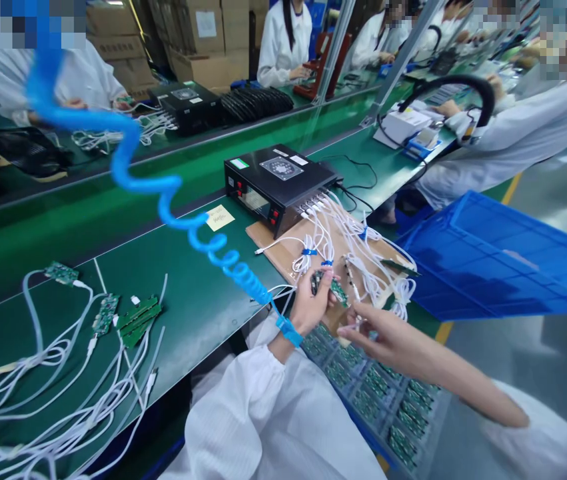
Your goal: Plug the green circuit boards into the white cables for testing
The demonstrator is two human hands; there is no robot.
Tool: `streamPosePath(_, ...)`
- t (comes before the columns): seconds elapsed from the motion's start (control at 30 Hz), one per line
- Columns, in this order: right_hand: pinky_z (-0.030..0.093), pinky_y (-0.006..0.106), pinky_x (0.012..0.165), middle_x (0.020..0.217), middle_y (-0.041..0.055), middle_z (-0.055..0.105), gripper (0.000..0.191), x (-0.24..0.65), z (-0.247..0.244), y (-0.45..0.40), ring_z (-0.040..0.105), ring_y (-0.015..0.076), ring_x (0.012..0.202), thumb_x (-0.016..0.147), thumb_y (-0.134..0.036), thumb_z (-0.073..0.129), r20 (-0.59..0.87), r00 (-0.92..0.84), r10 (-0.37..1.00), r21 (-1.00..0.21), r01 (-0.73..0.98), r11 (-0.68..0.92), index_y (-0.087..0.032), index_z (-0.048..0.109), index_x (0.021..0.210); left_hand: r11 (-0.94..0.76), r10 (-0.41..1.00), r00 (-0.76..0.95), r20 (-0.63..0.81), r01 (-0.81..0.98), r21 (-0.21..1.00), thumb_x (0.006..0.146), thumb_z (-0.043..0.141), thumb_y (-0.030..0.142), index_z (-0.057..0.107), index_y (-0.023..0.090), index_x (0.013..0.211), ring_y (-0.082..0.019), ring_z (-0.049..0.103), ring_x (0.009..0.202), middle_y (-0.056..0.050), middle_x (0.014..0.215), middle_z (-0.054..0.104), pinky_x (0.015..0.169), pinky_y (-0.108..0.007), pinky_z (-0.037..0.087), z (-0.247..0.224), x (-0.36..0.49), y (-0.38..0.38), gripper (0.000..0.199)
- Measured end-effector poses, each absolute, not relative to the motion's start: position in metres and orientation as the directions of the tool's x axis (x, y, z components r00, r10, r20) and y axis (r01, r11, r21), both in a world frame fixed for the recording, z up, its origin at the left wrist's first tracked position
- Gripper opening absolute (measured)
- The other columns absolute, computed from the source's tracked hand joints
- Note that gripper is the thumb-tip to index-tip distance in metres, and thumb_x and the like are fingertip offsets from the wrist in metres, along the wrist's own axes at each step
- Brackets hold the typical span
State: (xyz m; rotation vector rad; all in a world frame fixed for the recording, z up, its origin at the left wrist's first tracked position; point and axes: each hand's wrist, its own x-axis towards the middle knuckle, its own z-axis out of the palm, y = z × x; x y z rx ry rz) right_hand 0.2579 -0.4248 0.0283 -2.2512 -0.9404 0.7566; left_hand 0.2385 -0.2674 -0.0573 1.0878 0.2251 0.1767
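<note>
My left hand (310, 303), with a blue wrist strap (289, 331) round its wrist, has its fingers closed on a small green circuit board (338, 292). To the right of it, my right hand (370, 330) pinches a white cable plug (359, 320) close to the board's lower end. White cables (346, 223) run from a black box (283, 177) over a brown cardboard sheet (278, 247), some bundled with blue ties. Another narrow board (350, 273) lies on the cardboard just beyond my hands.
Below my hands stands a divided tray (388, 417) of circuit boards. A blue bin (508, 260) is at the right. A coiled blue cord (148, 187) crosses the bench (188, 287); cables and boards (106, 313) lie left. People in white coats work nearby.
</note>
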Motion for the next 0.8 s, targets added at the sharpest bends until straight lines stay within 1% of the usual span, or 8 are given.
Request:
streamPosePath(0.07, 0.056, 0.032, 0.058, 0.110, 0.0126, 0.065, 0.030, 0.232, 0.016, -0.430, 0.066, 0.0171, 0.073, 0.097, -0.044, 0.065, 0.093, 0.722, 0.686, -0.695, 0.541, -0.475, -0.021, 0.058, 0.114, 0.489, 0.292, 0.949, -0.121, -0.039, 0.871, 0.086, 0.066, 0.071, 0.058, 0.019, 0.115, -0.009, 0.058, 0.059, -0.008, 0.103, 0.071, 0.055, -0.024, 0.048, -0.055, 0.238, -0.268, 0.060)
streamPosePath(0.1, 0.059, 0.034, 0.064, 0.124, 0.0146, 0.060, 0.040, 0.220, 0.008, -0.431, 0.067, 0.0176, 0.079, 0.094, -0.039, 0.070, 0.292, 0.747, 0.597, -0.659, 0.610, -0.440, -0.023, 0.053, 0.127, 0.499, 0.316, 0.940, -0.131, -0.047, 0.865, 0.086, 0.066, 0.070, 0.058, 0.018, 0.114, -0.009, 0.058, 0.058, -0.007, 0.103, 0.071, 0.055, -0.023, 0.048, -0.053, 0.238, -0.269, 0.060)
streamPosePath(0.13, 0.061, 0.037, 0.072, 0.130, 0.0148, 0.056, 0.051, 0.208, 0.000, -0.431, 0.068, 0.0186, 0.085, 0.092, -0.033, 0.074, 0.452, 0.738, 0.502, -0.600, 0.668, -0.440, -0.025, 0.048, 0.135, 0.505, 0.338, 0.931, -0.139, -0.054, 0.861, 0.086, 0.066, 0.070, 0.058, 0.018, 0.113, -0.008, 0.058, 0.057, -0.007, 0.102, 0.071, 0.054, -0.023, 0.048, -0.052, 0.237, -0.269, 0.060)
streamPosePath(0.2, 0.061, 0.043, 0.085, 0.128, 0.0133, 0.056, 0.054, 0.191, -0.017, -0.430, 0.067, 0.0225, 0.098, 0.092, -0.022, 0.074, 0.596, 0.700, 0.394, -0.496, 0.706, -0.505, -0.026, 0.047, 0.138, 0.504, 0.370, 0.918, -0.143, -0.068, 0.861, 0.086, 0.066, 0.070, 0.057, 0.017, 0.110, -0.007, 0.056, 0.055, -0.007, 0.101, 0.071, 0.052, -0.022, 0.047, -0.050, 0.236, -0.270, 0.059)
streamPosePath(0.33, 0.057, 0.051, 0.096, 0.125, 0.0165, 0.059, 0.041, 0.184, -0.043, -0.424, 0.062, 0.0300, 0.118, 0.098, -0.015, 0.061, 0.564, 0.757, 0.330, -0.453, 0.617, -0.644, -0.019, 0.050, 0.137, 0.460, 0.402, 0.910, -0.107, -0.099, 0.882, 0.086, 0.067, 0.068, 0.056, 0.018, 0.108, -0.008, 0.058, 0.055, -0.006, 0.101, 0.071, 0.052, -0.021, 0.049, -0.044, 0.230, -0.271, 0.055)
streamPosePath(0.47, 0.055, 0.052, 0.097, 0.124, 0.0177, 0.061, 0.037, 0.196, -0.046, -0.419, 0.059, 0.0312, 0.116, 0.099, -0.016, 0.060, 0.586, 0.740, 0.331, -0.342, 0.596, -0.727, -0.017, 0.052, 0.136, 0.404, 0.459, 0.886, -0.067, -0.141, 0.904, 0.089, 0.066, 0.066, 0.054, 0.020, 0.108, -0.010, 0.063, 0.059, -0.007, 0.103, 0.072, 0.054, -0.022, 0.051, -0.040, 0.218, -0.274, 0.051)
streamPosePath(0.63, 0.054, 0.048, 0.087, 0.103, 0.0133, 0.068, 0.018, 0.221, -0.031, -0.421, 0.056, 0.0296, 0.099, 0.102, -0.019, 0.057, 0.527, 0.656, 0.540, -0.149, 0.697, -0.702, -0.016, 0.062, 0.119, 0.358, 0.482, 0.876, -0.026, -0.170, 0.918, 0.092, 0.065, 0.062, 0.051, 0.021, 0.109, -0.011, 0.065, 0.060, -0.008, 0.105, 0.072, 0.056, -0.024, 0.054, -0.040, 0.202, -0.275, 0.047)
streamPosePath(0.8, 0.052, 0.046, 0.095, 0.115, 0.0155, 0.070, 0.021, 0.243, -0.012, -0.426, 0.054, 0.0308, 0.111, 0.101, -0.012, 0.053, 0.470, 0.503, 0.726, -0.034, 0.832, -0.554, -0.012, 0.064, 0.119, 0.285, 0.515, 0.856, 0.051, -0.227, 0.931, 0.095, 0.062, 0.058, 0.051, 0.020, 0.109, -0.011, 0.066, 0.061, -0.009, 0.106, 0.073, 0.058, -0.024, 0.055, -0.041, 0.200, -0.274, 0.041)
